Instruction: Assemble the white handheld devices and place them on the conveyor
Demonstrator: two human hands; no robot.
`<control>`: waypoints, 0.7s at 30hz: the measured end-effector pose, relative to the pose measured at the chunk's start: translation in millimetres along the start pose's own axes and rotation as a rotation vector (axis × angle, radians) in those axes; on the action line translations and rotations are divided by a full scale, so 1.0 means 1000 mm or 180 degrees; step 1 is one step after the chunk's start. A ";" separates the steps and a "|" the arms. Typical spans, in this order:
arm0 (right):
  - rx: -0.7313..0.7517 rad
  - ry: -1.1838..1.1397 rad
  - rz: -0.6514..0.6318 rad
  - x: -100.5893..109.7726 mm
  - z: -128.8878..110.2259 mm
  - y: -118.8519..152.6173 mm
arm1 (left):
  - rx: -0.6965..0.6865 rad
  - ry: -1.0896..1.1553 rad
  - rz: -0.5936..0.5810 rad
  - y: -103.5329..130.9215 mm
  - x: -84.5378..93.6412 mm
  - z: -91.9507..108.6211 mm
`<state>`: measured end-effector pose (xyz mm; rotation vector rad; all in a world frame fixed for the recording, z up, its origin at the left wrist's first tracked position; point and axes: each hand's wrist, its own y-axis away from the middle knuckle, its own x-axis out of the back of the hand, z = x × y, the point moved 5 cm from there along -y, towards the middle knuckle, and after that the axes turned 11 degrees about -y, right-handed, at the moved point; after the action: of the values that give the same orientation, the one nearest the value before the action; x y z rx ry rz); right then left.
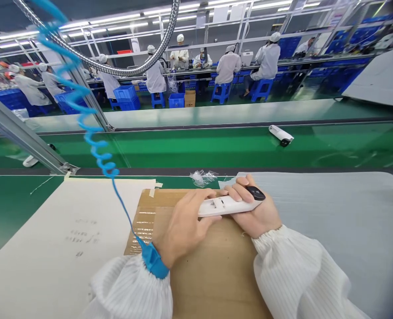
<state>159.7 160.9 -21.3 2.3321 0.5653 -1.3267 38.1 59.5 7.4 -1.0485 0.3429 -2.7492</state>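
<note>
A slim white device with a glossy black end [230, 205] is held between my two hands above a cardboard sheet [216, 274]. My left hand [188, 219] grips its left end, thumb below and fingers above. Around its right part, near the black end, the fingers of my right hand [254, 212] are wrapped. A small recess shows in the device's upper face. On my left wrist sits a blue strap [155, 260], joined to a coiled blue cord [96, 141].
Small clear plastic pieces [203, 177] lie beyond the cardboard. A similar white device [280, 135] rests on the green conveyor belt [190, 148]. White paper [50, 248] is at left, a pale foam sheet [343, 230] at right. A metal post [23, 133] stands at left; several people sit farther off.
</note>
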 end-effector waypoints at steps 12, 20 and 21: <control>-0.0096 0.0791 -0.0347 -0.013 0.018 0.005 | 0.1807 0.1221 -0.0276 -0.002 -0.003 -0.026; 0.0106 0.0920 -0.0375 -0.010 0.018 0.003 | 0.1939 0.1564 -0.0395 -0.003 -0.006 -0.024; 0.0157 0.0952 -0.0373 -0.010 0.017 0.003 | 0.2030 0.1636 -0.0450 -0.002 -0.007 -0.025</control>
<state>144.4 147.9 -20.7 2.5934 0.7782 -1.0549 26.0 67.2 -14.1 -0.2131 -0.5406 -2.8856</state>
